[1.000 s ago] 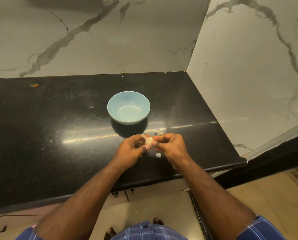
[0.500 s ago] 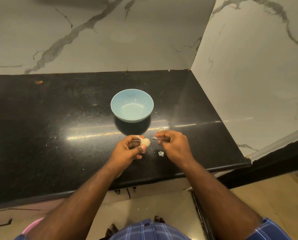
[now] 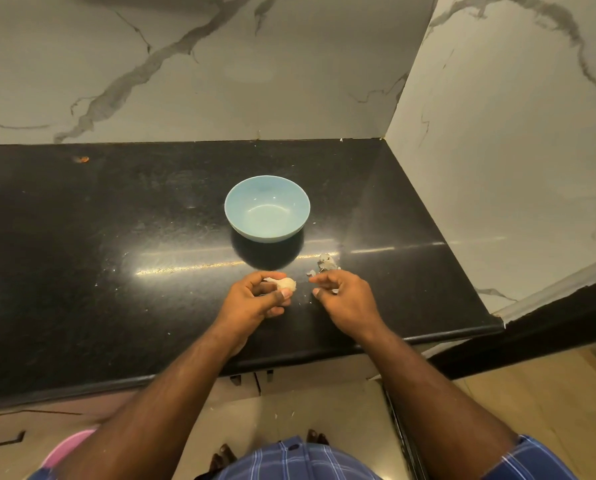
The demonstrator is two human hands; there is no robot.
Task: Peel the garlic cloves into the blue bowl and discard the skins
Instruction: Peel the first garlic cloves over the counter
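near the bench's front edge | left hand (image 3: pixel 255 301) pinches garlic clove (image 3: pixel 285 283) | right hand (image 3: pixel 345 297) curled, contents unclear, by skins (image 3: pixel 326 263) | blue bowl (image 3: pixel 267 207) mid-bench | step: peeling | next: strip remaining skin

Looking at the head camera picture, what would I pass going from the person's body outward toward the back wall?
Checked shirt → counter's front edge → left hand holding the garlic → small pile of skins → blue bowl → orange speck → marble wall.
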